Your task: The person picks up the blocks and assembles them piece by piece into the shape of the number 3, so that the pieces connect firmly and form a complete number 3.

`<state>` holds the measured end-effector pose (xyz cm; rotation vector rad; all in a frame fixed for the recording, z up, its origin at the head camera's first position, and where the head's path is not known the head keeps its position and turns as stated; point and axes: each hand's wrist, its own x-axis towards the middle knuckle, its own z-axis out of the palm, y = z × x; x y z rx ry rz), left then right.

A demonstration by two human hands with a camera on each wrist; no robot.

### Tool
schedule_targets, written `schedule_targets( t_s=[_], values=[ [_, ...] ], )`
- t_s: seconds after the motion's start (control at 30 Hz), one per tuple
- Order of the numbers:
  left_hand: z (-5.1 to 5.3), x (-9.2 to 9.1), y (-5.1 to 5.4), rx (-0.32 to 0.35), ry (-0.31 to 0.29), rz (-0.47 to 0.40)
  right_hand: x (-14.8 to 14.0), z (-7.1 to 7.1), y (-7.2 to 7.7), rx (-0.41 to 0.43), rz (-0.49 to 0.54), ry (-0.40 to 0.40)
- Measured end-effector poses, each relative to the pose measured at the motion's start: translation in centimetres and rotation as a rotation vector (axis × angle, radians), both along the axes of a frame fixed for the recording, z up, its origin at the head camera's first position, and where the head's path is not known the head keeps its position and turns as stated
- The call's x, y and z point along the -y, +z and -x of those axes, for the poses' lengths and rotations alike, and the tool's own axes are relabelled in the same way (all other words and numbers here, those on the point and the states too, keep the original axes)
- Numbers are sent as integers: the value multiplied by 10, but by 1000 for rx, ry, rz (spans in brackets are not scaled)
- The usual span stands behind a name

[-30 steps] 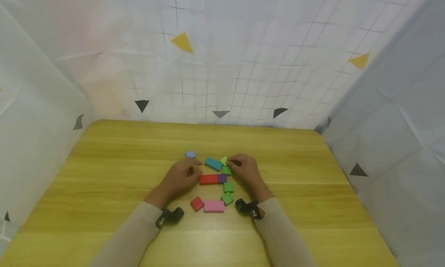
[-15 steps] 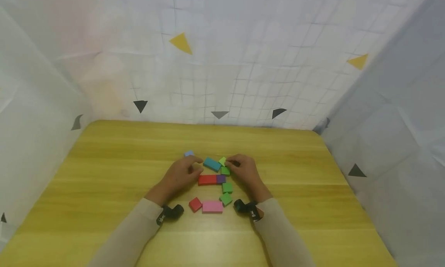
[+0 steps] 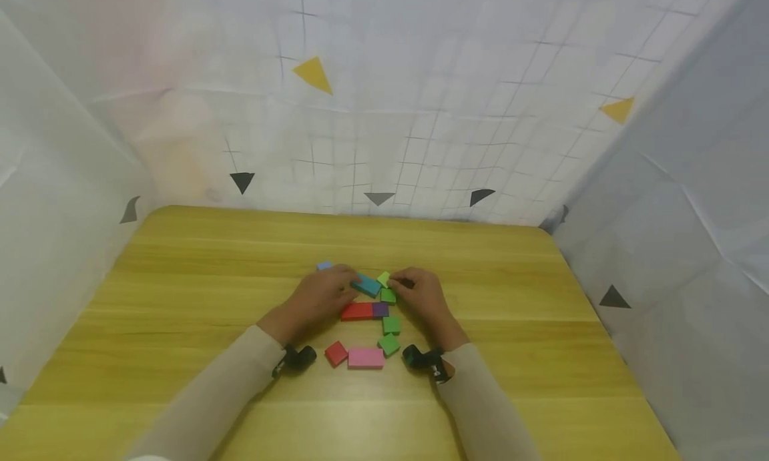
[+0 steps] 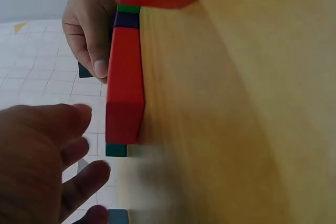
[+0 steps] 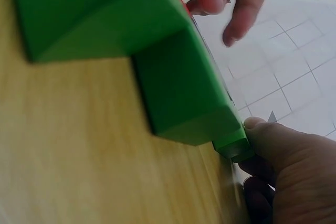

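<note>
Flat wooden blocks lie on the table between the hands. My left hand (image 3: 321,295) hovers with parted fingers over the left end of a teal block (image 3: 368,285), which it partly hides in the head view; contact is unclear. Below it sits a red block (image 3: 357,311), its right end touching a purple block (image 3: 380,310). In the left wrist view the fingers stand apart, beside the long red block (image 4: 125,77). My right hand (image 3: 423,297) pinches the right edge of a yellow-green block (image 3: 383,279). A green block (image 3: 388,296) lies just below that one.
Nearer the body are two more green blocks, one (image 3: 391,325) above the other (image 3: 388,345), a pink block (image 3: 365,358) and a small red block (image 3: 336,353). A light blue block (image 3: 324,265) lies beyond the left hand. Patterned white sheets (image 3: 384,134) surround the table (image 3: 480,261).
My left hand has moved right and slightly away, its fingertips now over the teal block's left end. The right hand stays at the yellow-green block. The blocks show no clear movement.
</note>
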<state>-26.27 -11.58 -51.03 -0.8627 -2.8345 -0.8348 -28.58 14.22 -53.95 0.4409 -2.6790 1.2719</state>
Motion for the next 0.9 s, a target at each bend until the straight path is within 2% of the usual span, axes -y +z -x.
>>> schedule_targets(
  t_s=[0.27,0.37,0.6,0.77,0.9],
  values=[
    [11,-8,3,-113,-94,94,-1,-2,-4,34,15,-13],
    [15,-10,4,-114,-111,157,-1,-4,-5,43,26,-9],
    [18,-14,11,-37,-85,262,1,-4,-3,29,26,1],
    [20,-15,15,-47,-56,316,0,-1,-1,22,20,1],
    [22,-14,17,-37,-34,311,0,0,0,6,16,12]
  ],
)
